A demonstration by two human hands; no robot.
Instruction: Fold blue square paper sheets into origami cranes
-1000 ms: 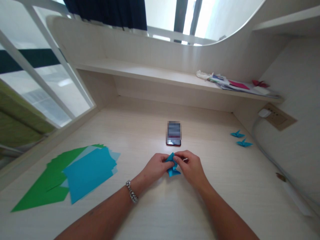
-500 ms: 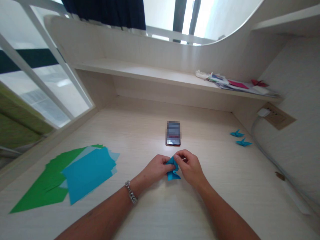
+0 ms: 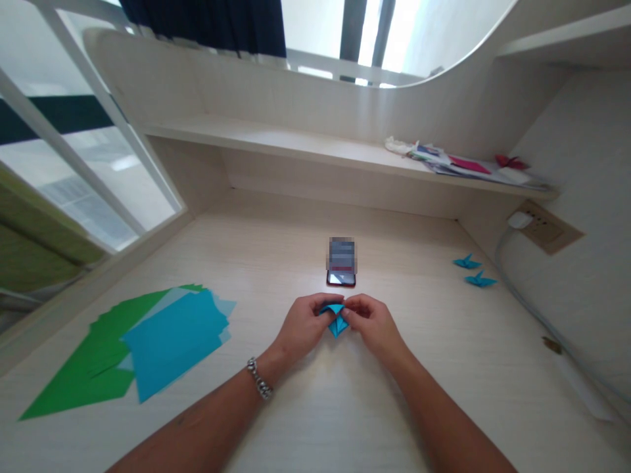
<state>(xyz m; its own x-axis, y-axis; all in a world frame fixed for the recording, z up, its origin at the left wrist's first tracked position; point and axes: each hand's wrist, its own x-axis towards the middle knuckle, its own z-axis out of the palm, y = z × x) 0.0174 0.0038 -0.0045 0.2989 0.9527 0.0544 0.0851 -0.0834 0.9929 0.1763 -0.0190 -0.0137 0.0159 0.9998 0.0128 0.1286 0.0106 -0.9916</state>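
A small piece of folded blue paper (image 3: 337,324) is held between both hands, just in front of a phone (image 3: 341,263) on the desk. Its lower end narrows to a point toward me, and a flap curves across its top. My left hand (image 3: 308,322) pinches its left side, thumb on the paper. From the right, my right hand (image 3: 372,322) grips the other edge between thumb and fingers. The fingertips cover part of the upper folds. Two blue paper cranes (image 3: 467,262) (image 3: 480,280) rest at the desk's right side.
Stacked blue paper sheets (image 3: 177,341) overlap green sheets (image 3: 73,374) at the left. A shelf (image 3: 276,141) crosses the back, with papers (image 3: 468,165) on its right end. A white cable (image 3: 517,295) runs down from the wall socket (image 3: 547,226).
The blue paper has turned and its lower end now comes to a point instead of spreading out. My left hand has moved slightly up; my right fingers have shifted down along the paper's edge.
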